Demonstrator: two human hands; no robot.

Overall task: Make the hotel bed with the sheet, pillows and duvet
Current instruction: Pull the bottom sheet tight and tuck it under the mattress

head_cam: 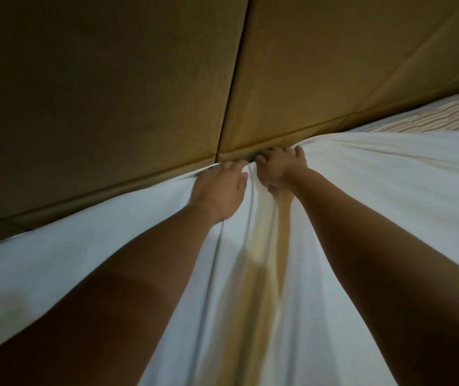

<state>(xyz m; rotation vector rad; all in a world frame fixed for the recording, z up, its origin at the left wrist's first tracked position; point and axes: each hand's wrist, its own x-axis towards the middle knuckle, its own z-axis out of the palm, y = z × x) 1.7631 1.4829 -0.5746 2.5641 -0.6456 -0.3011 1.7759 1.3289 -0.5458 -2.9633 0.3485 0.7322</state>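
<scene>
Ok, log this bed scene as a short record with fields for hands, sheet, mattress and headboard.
left hand: flat on the sheet, fingers pressing at the headboard gap
right hand: grips a bunch of sheet
sheet: white, folds converging toward the hands
mattress: striped patch uncovered, upper right
headboard: padded tan panels

sheet point(390, 190) cut off below, mattress point(431, 115) cropped right

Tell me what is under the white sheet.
A striped mattress shows bare past the sheet at upper right. Elsewhere the sheet covers it, so nothing beneath can be seen.
</scene>
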